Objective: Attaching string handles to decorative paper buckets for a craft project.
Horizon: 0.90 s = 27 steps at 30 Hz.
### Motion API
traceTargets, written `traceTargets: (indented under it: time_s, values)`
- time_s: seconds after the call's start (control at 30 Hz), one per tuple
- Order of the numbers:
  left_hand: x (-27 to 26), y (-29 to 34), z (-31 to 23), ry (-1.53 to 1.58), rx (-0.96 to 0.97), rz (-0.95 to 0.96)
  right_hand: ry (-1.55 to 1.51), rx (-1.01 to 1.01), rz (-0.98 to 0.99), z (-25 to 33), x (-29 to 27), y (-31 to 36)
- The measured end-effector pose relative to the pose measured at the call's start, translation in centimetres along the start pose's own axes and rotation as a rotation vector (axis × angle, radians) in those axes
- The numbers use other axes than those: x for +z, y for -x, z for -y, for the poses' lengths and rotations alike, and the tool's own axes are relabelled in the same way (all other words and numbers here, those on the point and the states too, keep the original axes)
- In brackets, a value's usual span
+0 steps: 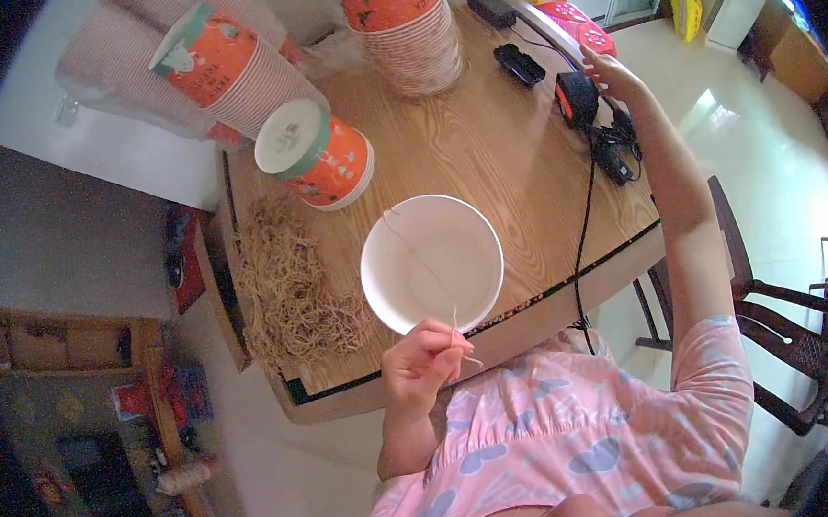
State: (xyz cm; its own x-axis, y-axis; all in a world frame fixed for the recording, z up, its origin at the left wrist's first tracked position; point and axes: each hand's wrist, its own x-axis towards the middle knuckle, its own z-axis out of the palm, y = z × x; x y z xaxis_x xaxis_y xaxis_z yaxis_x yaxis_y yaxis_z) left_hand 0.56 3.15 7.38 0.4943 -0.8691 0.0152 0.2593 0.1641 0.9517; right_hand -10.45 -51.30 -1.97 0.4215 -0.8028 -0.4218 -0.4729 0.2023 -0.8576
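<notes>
Left hand: you're pinching thin tan fibre string between closed thumb and fingers; string is trailing across round white paper tub. Right hand: you're holding it beside orange-and-black device, fingers partly extended; cannot tell if gripping. String is probably handling light, limp, slightly rough; end suits pinching. Tub is likely denting if squeezed; rim suits hold. Orange-and-green paper tubs are carrying printed lettering.
</notes>
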Motion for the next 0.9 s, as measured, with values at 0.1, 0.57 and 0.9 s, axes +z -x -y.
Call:
traceTargets:
  time_s: [0.1, 0.57, 0.9]
  values:
    - [0.1, -0.4, -0.2, 0.013, 0.005, -0.004, -0.055, -0.144, -0.154, 1.7, -0.1, 1.4]
    - [-0.1, -2.9, -1.0, -0.368, 0.124, -0.237, 0.326, -1.152, 0.692, 3.4, 18.3, 32.1]
    - [0.3, -2.8, 0.0, -0.506, 0.313, -0.276, 0.230, -0.948, 0.660, 2.6, 20.3, 33.1]
